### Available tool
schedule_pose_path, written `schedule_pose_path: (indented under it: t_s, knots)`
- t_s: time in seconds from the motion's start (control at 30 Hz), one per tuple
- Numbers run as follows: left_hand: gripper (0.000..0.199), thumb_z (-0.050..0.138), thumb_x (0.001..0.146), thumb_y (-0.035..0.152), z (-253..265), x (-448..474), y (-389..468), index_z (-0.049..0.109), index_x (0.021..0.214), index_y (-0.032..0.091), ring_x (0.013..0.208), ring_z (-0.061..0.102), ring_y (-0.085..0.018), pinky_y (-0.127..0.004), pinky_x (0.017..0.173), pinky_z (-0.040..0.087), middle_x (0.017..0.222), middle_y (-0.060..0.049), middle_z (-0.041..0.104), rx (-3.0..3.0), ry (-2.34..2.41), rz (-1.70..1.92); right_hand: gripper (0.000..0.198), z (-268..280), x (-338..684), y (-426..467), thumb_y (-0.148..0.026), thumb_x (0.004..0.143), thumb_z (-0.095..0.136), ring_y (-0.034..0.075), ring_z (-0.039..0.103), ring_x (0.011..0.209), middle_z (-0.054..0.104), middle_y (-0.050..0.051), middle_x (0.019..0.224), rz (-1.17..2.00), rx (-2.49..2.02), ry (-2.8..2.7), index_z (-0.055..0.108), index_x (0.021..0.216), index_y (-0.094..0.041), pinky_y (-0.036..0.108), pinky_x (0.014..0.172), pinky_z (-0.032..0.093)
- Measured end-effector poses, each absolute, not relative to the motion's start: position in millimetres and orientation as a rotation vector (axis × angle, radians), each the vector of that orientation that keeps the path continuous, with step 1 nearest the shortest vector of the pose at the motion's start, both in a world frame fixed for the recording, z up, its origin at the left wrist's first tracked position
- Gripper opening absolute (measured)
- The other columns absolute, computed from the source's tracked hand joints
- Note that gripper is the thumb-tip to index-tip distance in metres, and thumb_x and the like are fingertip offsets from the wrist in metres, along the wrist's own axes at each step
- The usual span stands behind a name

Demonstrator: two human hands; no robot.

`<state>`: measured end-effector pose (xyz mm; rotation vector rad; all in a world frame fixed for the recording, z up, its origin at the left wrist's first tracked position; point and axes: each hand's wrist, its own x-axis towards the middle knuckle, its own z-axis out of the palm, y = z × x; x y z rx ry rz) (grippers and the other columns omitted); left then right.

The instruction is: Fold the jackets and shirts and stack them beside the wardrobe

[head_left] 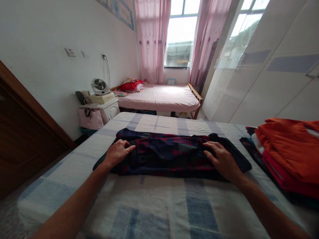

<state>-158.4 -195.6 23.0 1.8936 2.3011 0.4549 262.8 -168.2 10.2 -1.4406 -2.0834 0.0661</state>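
A dark navy shirt (169, 151) with red and grey patterning lies folded into a wide, low strip across the bed (159, 205) in front of me. My left hand (118, 153) rests at its left part, thumb pointing inward and a gap showing between thumb and fingers. At the right part is my right hand (221, 160), its fingers reaching inward over the cloth with the thumb apart. Both hands touch or hover just over the shirt; neither visibly grips it. The undersides of the fingers are hidden.
To the right sits a pile of folded clothes (290, 149), orange on top. Beyond the bed stand a second bed (164, 96) with pink bedding and a white cabinet (109, 111) bearing a small fan (100, 85). A white wardrobe (259, 76) lines the right side.
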Motion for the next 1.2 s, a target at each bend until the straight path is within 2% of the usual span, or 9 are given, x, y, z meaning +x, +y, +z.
schedule_pose_path:
  t_s: [0.17, 0.3, 0.4, 0.5, 0.63, 0.7, 0.83, 1.0, 1.2]
  knots:
    - [0.031, 0.054, 0.073, 0.049, 25.2, -153.0, -196.9, 0.063, 0.073, 0.019, 0.074, 0.063, -0.022, -0.029, 0.064, 0.043, 0.078, -0.007, 0.067, 1.886, 2.265, 0.532, 0.031, -2.6, 208.3, -163.9, -0.03, 0.086, 0.048, 0.024, 0.051, 0.115, 0.057, 0.008, 0.123, 0.133, -1.241, -2.224, 0.058, 0.115, -0.024, 0.043, 0.097, 0.041]
    - [0.032, 0.053, 0.074, 0.046, 20.8, -151.0, -202.2, 0.057, 0.055, 0.02, 0.056, 0.058, -0.018, -0.027, 0.053, 0.038, 0.055, -0.001, 0.06, 1.897, 2.161, 0.607, 0.034, -21.8, 197.4, -164.5, -0.025, 0.087, 0.047, 0.023, 0.048, 0.119, 0.055, 0.009, 0.126, 0.119, -1.217, -2.241, 0.054, 0.12, -0.024, 0.044, 0.098, 0.039]
    - [0.027, 0.053, 0.075, 0.042, 21.1, -148.4, -202.6, 0.062, 0.065, 0.019, 0.061, 0.061, -0.017, -0.026, 0.057, 0.043, 0.062, 0.0, 0.064, 1.908, 2.08, 0.742, 0.038, -33.6, 199.9, -164.5, -0.024, 0.087, 0.045, 0.022, 0.048, 0.12, 0.053, 0.009, 0.129, 0.123, -1.212, -2.235, 0.051, 0.125, -0.025, 0.044, 0.1, 0.038]
    - [0.029, 0.049, 0.079, 0.039, 35.4, -144.1, -201.3, 0.066, 0.088, 0.018, 0.082, 0.063, -0.019, -0.027, 0.075, 0.047, 0.087, -0.003, 0.069, 1.92, 2.081, 0.942, 0.039, -37.6, 202.7, -164.3, -0.024, 0.087, 0.044, 0.022, 0.047, 0.121, 0.052, 0.008, 0.13, 0.13, -1.212, -2.238, 0.05, 0.126, -0.026, 0.043, 0.101, 0.037]
    - [0.029, 0.048, 0.081, 0.039, 59.3, -142.8, -205.8, 0.065, 0.092, 0.019, 0.091, 0.061, -0.019, -0.028, 0.082, 0.047, 0.102, -0.005, 0.065, 2.022, 2.034, 1.308, 0.041, -34.5, 202.9, -166.2, -0.023, 0.087, 0.044, 0.022, 0.047, 0.122, 0.052, 0.008, 0.13, 0.139, -1.22, -2.239, 0.05, 0.127, -0.025, 0.043, 0.101, 0.037]
    - [0.028, 0.052, 0.078, 0.039, 60.7, -145.9, -211.1, 0.065, 0.092, 0.018, 0.086, 0.062, -0.02, -0.029, 0.076, 0.049, 0.099, -0.005, 0.066, 1.974, 1.991, 1.308, 0.041, -33.0, 202.2, -167.6, -0.022, 0.086, 0.044, 0.022, 0.047, 0.122, 0.052, 0.009, 0.13, 0.142, -1.219, -2.233, 0.05, 0.126, -0.024, 0.043, 0.101, 0.037]
    - [0.036, 0.062, 0.069, 0.045, 42.6, -151.6, -218.8, 0.066, 0.092, 0.017, 0.079, 0.064, -0.022, -0.028, 0.065, 0.05, 0.081, -0.004, 0.069, 1.573, 1.765, 0.973, 0.043, -33.0, 201.3, -168.5, -0.02, 0.084, 0.045, 0.022, 0.048, 0.121, 0.053, 0.009, 0.13, 0.147, -1.215, -2.216, 0.051, 0.126, -0.025, 0.043, 0.1, 0.038]
    - [0.04, 0.066, 0.064, 0.053, 27.5, -141.3, -206.9, 0.065, 0.077, 0.015, 0.065, 0.064, -0.02, -0.025, 0.051, 0.047, 0.064, -0.001, 0.067, 1.281, 1.755, 1.025, 0.044, -34.7, 201.7, -167.6, -0.02, 0.084, 0.045, 0.022, 0.048, 0.121, 0.053, 0.008, 0.13, 0.151, -1.22, -2.216, 0.051, 0.127, -0.026, 0.044, 0.099, 0.038]
    - [0.025, 0.064, 0.067, 0.037, 37.2, -121.8, -179.1, 0.064, 0.081, 0.017, 0.059, 0.064, -0.017, -0.028, 0.056, 0.052, 0.063, 0.0, 0.067, 1.197, 1.546, 1.082, 0.044, -35.0, 202.6, -168.5, -0.019, 0.084, 0.045, 0.021, 0.048, 0.121, 0.052, 0.008, 0.131, 0.153, -1.222, -2.229, 0.05, 0.128, -0.024, 0.041, 0.101, 0.037]
